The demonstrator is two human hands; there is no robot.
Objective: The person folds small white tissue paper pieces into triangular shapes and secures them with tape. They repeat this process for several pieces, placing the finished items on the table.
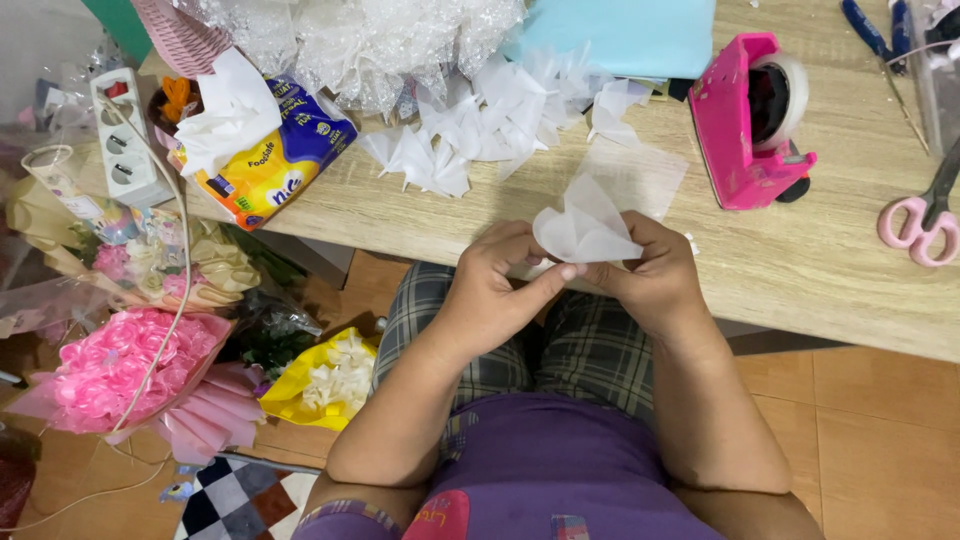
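Wood-grain table (800,270) runs across the top of the view, tiled floor below it, and the person sits at its near edge. Just in front of that edge, above the lap, both hands hold a folded piece of white tissue (585,232). The left hand (495,285) pinches its lower edge, thumb stretched across toward the other hand; the right hand (650,275) is curled closed behind the fold, gripping it from the far side. The tissue fans upward into a rounded, petal-like shape.

To fold it well, I would judge that the pinch should stay low at the gathered base, light enough not to tear the thin sheet, with the pleats kept even so the top spreads cleanly.

A flat tissue sheet (635,175) lies on the table just beyond the hands. Farther back sits a pile of finished folded pieces (480,130), with clear bubbly wrap (370,35) behind them and light blue paper (625,35) beside that. A pink tape dispenser (750,125) stands to the right, pink scissors (920,225) near the edge. A tissue pack (270,160) and power strip (125,135) sit left. Pink bouquets (115,375) lie on the floor.
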